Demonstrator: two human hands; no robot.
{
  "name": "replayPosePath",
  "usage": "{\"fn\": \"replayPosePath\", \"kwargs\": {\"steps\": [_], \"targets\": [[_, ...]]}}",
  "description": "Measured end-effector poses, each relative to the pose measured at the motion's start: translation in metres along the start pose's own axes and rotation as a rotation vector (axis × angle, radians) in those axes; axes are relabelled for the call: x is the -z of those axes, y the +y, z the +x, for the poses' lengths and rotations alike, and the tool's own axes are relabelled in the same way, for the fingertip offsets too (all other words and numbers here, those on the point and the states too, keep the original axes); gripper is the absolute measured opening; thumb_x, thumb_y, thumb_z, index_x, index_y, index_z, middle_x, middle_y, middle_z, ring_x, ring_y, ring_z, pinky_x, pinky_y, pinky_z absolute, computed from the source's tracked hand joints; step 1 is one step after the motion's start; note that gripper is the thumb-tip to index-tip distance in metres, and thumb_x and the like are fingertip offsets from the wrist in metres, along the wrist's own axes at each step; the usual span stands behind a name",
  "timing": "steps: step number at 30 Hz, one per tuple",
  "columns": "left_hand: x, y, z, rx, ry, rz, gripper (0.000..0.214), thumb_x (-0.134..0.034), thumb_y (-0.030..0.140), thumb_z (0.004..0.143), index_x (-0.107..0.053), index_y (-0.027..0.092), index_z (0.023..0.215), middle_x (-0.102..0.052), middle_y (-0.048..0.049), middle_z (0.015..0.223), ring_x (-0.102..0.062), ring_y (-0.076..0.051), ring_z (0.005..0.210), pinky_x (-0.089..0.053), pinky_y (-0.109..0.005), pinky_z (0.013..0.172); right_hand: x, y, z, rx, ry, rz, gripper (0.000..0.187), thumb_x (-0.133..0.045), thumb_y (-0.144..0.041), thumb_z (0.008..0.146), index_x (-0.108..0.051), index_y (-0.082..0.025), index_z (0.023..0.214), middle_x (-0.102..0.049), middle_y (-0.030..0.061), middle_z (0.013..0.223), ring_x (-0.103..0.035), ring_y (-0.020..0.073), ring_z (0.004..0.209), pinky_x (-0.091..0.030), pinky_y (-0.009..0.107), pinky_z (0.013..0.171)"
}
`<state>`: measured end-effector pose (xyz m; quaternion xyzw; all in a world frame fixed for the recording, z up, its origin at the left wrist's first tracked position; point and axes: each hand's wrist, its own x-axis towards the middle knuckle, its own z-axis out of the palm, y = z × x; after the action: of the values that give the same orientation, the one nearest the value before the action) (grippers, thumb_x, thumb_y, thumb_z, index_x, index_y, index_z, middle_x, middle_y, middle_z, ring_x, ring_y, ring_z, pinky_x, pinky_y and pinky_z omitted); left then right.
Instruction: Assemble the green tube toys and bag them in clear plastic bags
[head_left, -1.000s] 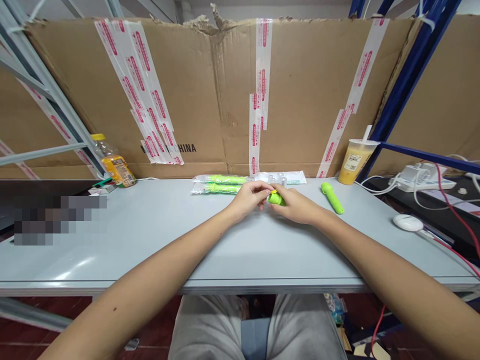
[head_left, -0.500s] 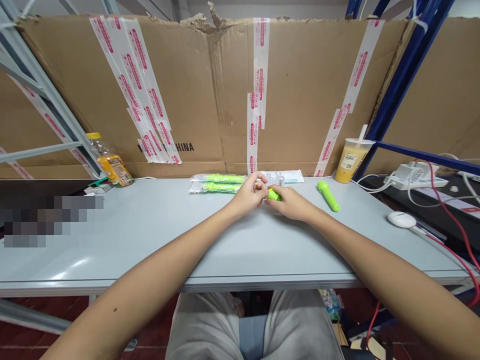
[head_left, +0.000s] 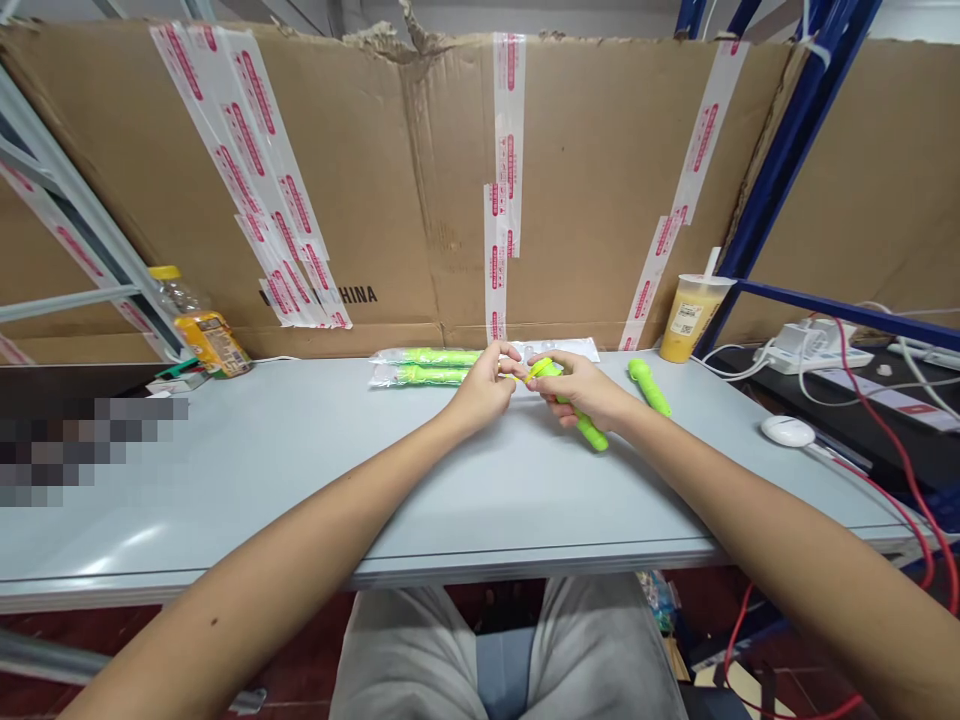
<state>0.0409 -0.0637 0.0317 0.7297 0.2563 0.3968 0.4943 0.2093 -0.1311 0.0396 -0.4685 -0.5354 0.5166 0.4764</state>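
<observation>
In the head view my right hand [head_left: 592, 388] is wrapped round a bright green flashlight-shaped stick [head_left: 592, 434]. Its wider head points to the left, and its handle sticks out below my palm. My left hand [head_left: 482, 390] is closed in a pinch close to that head, on a small yellow piece [head_left: 515, 377] whose shape is mostly hidden. To the right of my right hand lies a second green flashlight-shaped stick [head_left: 651, 390]. Behind my left hand are two more green sticks in clear wrappers [head_left: 427, 376], and a clear plastic wrapper [head_left: 581, 350] lies behind my right hand.
A tilted bottle of orange drink [head_left: 214, 340] stands at the back left. At the back right are a cup with a straw [head_left: 688, 320], a white power strip [head_left: 806, 345] with cables, and a white mouse [head_left: 787, 431]. Cardboard [head_left: 375, 180] walls the table's back.
My right hand has lifted and turned the green stick, so its handle now shows below the palm. A yellow piece has come into view between my hands. The camera view has shifted slightly.
</observation>
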Motion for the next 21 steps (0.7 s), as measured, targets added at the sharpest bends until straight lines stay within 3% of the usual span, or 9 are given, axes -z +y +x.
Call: {"fn": "replayPosePath", "kwargs": {"steps": [7, 11, 15, 18, 21], "targets": [[0.005, -0.001, -0.001, -0.047, 0.062, 0.068, 0.037, -0.043, 0.008, 0.062, -0.041, 0.023, 0.095, -0.072, 0.0027, 0.086, -0.042, -0.007, 0.039, -0.036, -0.023, 0.045, 0.0, 0.006, -0.004, 0.127, -0.111, 0.098, 0.052, -0.072, -0.019, 0.066, -0.043, -0.027, 0.109, -0.056, -0.005, 0.078, -0.033, 0.0049, 0.045, -0.026, 0.02, 0.04], [0.008, -0.002, -0.005, -0.079, 0.078, 0.226, 0.043, -0.044, 0.008, 0.067, -0.049, 0.023, 0.108, -0.072, 0.0008, 0.083, -0.053, -0.011, 0.05, -0.04, -0.024, 0.053, 0.002, 0.01, -0.007, 0.165, -0.174, -0.114, 0.064, -0.062, -0.015, 0.067, -0.038, -0.028, 0.125, -0.053, -0.0082, 0.069, -0.037, 0.008, 0.045, -0.032, 0.022, 0.042], [0.01, 0.002, -0.006, -0.039, 0.062, 0.279, 0.062, -0.045, 0.009, 0.07, -0.045, 0.024, 0.13, -0.072, 0.0004, 0.087, -0.05, -0.011, 0.046, -0.041, -0.027, 0.052, 0.003, 0.008, -0.01, 0.166, -0.198, -0.344, 0.079, -0.053, -0.011, 0.069, -0.027, -0.027, 0.142, -0.048, -0.0093, 0.064, -0.042, 0.0115, 0.047, -0.035, 0.024, 0.046], [0.011, 0.008, -0.004, 0.0, 0.043, 0.23, 0.071, -0.047, 0.01, 0.071, -0.038, 0.024, 0.139, -0.071, 0.0002, 0.086, -0.047, -0.01, 0.044, -0.04, -0.026, 0.052, 0.005, 0.005, -0.009, 0.164, -0.2, -0.396, 0.082, -0.053, -0.012, 0.073, -0.02, -0.024, 0.148, -0.052, -0.0061, 0.072, -0.047, 0.0126, 0.053, -0.039, 0.026, 0.051], [0.01, 0.014, 0.0, -0.002, 0.05, 0.161, 0.067, -0.052, 0.012, 0.072, -0.039, 0.02, 0.137, -0.068, 0.0004, 0.079, -0.047, -0.01, 0.05, -0.041, -0.025, 0.058, 0.008, 0.007, -0.008, 0.133, -0.308, -0.428, 0.079, -0.055, -0.017, 0.081, -0.016, -0.024, 0.149, -0.06, -0.0005, 0.086, -0.052, 0.0134, 0.057, -0.043, 0.028, 0.055]]}}
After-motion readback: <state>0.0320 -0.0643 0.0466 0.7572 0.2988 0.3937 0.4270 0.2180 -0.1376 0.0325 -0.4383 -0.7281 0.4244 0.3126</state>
